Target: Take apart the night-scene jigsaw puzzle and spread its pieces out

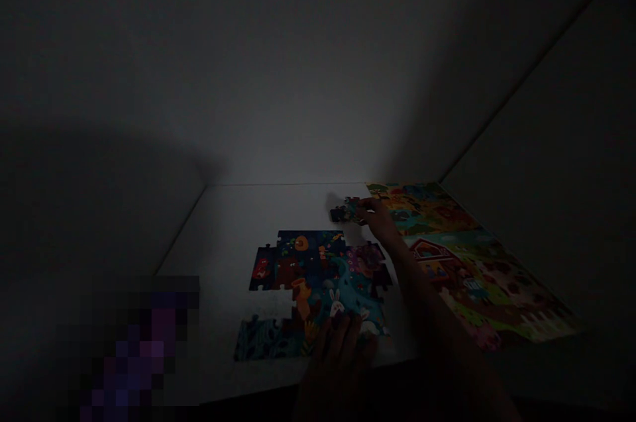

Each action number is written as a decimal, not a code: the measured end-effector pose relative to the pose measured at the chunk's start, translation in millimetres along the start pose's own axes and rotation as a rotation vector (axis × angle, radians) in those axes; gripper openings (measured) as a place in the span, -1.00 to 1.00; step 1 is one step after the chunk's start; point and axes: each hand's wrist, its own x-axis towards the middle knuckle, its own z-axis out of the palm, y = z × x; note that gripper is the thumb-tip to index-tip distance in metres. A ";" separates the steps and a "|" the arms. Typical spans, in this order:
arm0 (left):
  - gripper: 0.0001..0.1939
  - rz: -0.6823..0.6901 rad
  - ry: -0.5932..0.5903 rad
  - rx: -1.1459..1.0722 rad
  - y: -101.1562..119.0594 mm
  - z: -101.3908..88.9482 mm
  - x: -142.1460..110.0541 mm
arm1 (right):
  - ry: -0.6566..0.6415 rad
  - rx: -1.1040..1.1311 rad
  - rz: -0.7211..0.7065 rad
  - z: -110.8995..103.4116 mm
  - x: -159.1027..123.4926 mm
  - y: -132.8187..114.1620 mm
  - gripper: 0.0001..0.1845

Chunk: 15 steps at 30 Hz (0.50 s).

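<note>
A partly joined jigsaw puzzle (313,276) lies on the white surface, with a dark blue upper part, a white rabbit near its lower edge and a gap at its lower left. My right hand (377,220) reaches over the far side and pinches a dark jigsaw piece (342,212) above the puzzle. My left hand (340,349) lies at the puzzle's near edge, its fingers on the pieces by the rabbit. A large, colourful farm picture (462,256) with a red barn lies to the right, partly under my right forearm.
The white surface (223,243) meets pale walls at the back and sides, and the light is dim. A pixelated purple blur (139,342) covers part of the lower left.
</note>
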 end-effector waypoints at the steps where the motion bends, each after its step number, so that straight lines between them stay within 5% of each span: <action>1: -0.61 0.004 0.003 0.002 -0.5 1.1 -1.0 | 0.012 -0.001 -0.022 7.0 6.3 3.5 -0.52; 6: -0.58 0.028 -0.013 -0.008 -0.5 0.1 -2.5 | 0.085 0.025 -0.111 26.9 10.8 24.3 -0.58; 15: -0.60 -0.011 -0.061 -0.080 1.7 -8.4 0.6 | 0.097 0.012 -0.149 26.6 9.5 38.1 -0.62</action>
